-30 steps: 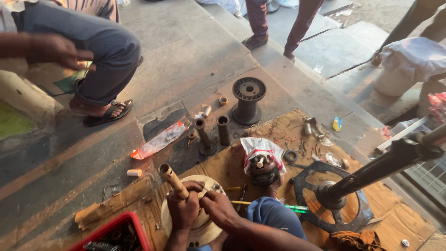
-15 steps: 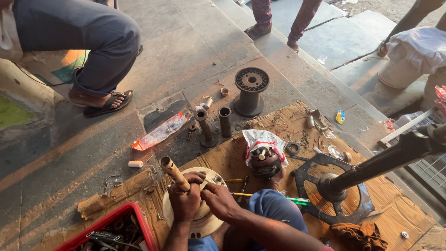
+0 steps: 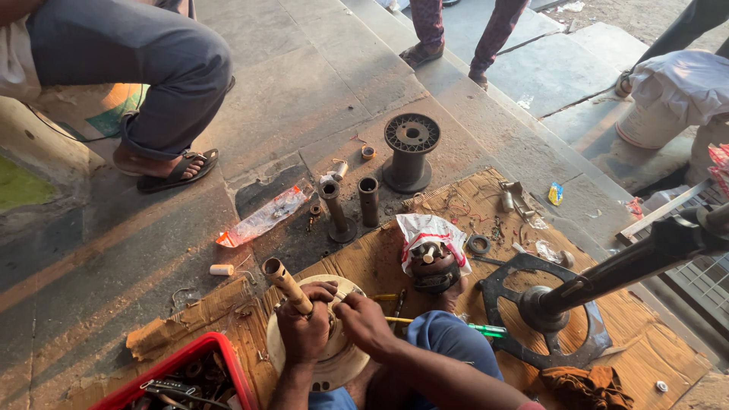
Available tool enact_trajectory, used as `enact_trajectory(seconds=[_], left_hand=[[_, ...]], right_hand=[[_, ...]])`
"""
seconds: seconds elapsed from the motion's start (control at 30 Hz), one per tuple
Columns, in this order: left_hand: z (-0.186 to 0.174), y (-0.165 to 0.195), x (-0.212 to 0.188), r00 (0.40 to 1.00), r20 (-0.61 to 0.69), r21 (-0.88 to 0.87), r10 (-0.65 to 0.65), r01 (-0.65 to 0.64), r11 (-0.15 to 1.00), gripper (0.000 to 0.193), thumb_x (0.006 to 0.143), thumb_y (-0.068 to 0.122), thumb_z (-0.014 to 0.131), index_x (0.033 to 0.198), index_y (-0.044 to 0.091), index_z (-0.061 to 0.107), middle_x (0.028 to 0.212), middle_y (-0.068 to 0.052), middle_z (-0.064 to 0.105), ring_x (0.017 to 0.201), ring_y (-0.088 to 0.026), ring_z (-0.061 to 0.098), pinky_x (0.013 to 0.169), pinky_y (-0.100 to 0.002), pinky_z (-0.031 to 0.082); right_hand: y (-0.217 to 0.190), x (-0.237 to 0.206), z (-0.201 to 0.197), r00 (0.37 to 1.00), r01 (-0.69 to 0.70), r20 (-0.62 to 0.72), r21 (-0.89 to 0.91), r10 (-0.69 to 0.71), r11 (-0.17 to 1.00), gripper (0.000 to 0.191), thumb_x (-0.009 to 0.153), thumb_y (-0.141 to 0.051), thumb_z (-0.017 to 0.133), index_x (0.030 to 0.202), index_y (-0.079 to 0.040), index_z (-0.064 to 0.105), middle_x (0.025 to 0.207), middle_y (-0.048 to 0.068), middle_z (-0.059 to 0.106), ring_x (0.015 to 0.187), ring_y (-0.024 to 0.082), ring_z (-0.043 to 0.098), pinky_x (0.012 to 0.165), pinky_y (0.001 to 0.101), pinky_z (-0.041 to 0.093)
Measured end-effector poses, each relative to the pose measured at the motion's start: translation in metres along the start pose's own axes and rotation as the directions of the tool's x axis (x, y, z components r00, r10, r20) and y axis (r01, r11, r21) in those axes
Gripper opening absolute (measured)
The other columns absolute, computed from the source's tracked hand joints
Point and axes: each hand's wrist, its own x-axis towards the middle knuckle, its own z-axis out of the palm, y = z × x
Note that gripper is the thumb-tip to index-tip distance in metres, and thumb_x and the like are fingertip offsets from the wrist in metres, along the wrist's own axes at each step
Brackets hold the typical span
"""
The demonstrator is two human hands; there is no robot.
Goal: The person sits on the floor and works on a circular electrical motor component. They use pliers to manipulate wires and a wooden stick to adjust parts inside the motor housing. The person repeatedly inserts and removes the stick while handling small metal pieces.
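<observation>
Outdoors on worn stone paving and steps, with a sheet of brown cardboard (image 3: pixel 456 273) spread as the working surface, a person sits low and bends over a round cream-coloured motor housing (image 3: pixel 323 357) that lies flat on the cardboard directly below the camera. A brass-coloured shaft (image 3: pixel 287 284) stands up out of the housing's middle; its long axis tilts up and away to the left, toward the paving. The left hand (image 3: pixel 304 330) is wrapped closed around the lower end of that shaft, fingers curled tight at the point where it meets the housing. The right hand (image 3: pixel 364 323) sits just beside it on the right, fingers drawn together in a pinch at the housing's top face; what it pinches is too small to tell. Both hands are touching or nearly touching, the left nearer the shaft, the right nearer the rim. A red tray (image 3: pixel 186 380) of tools lies at the lower left, close to the housing. Farther out stand two dark tubes (image 3: pixel 351 205), a black spool (image 3: pixel 410 152), a cloth-wrapped part (image 3: pixel 431 250), and at right a dark cross-shaped base (image 3: pixel 543 307) carrying a long black pole. Another person's sandalled foot (image 3: pixel 163 167) rests on the paving at upper left, well apart from the work.
</observation>
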Motion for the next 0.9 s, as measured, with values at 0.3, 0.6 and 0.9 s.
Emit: enact_trajectory(seconds=[0.3,0.6,0.9], left_hand=[[0.001,0.002,-0.001,1.000,-0.007,-0.044,0.010,-0.010,0.999,0.018,0.079,-0.011,0.053,0.077,-0.001,0.068,0.088,-0.012,0.078,0.093,-0.023,0.078,0.084,-0.034,0.060],[-0.010,-0.021,0.001,0.999,0.011,0.088,0.053,-0.054,0.995,0.019,0.079,0.003,0.057,0.089,0.002,0.073,0.086,-0.010,0.076,0.082,-0.022,0.075,0.077,-0.037,0.061],[-0.024,-0.017,-0.002,0.998,0.048,-0.055,-0.051,0.054,0.997,0.019,0.081,-0.006,0.054,0.084,0.001,0.071,0.095,-0.010,0.076,0.090,-0.020,0.075,0.079,-0.032,0.061]], right_hand=[[0.002,-0.001,-0.001,1.000,0.013,-0.024,0.046,-0.012,0.999,0.039,0.090,-0.029,0.057,0.108,0.002,0.071,0.088,0.008,0.070,0.079,0.015,0.063,0.072,0.0309,0.052],[0.016,0.019,0.000,0.975,0.163,0.106,0.255,-0.195,0.953,0.033,0.090,-0.003,0.065,0.123,-0.003,0.066,0.103,0.004,0.068,0.085,0.013,0.060,0.073,0.0273,0.048],[0.026,0.002,0.010,0.974,0.191,0.099,0.115,-0.202,0.975,0.018,0.093,-0.011,0.070,0.109,-0.001,0.071,0.087,-0.002,0.067,0.071,0.004,0.058,0.061,0.0210,0.046]])
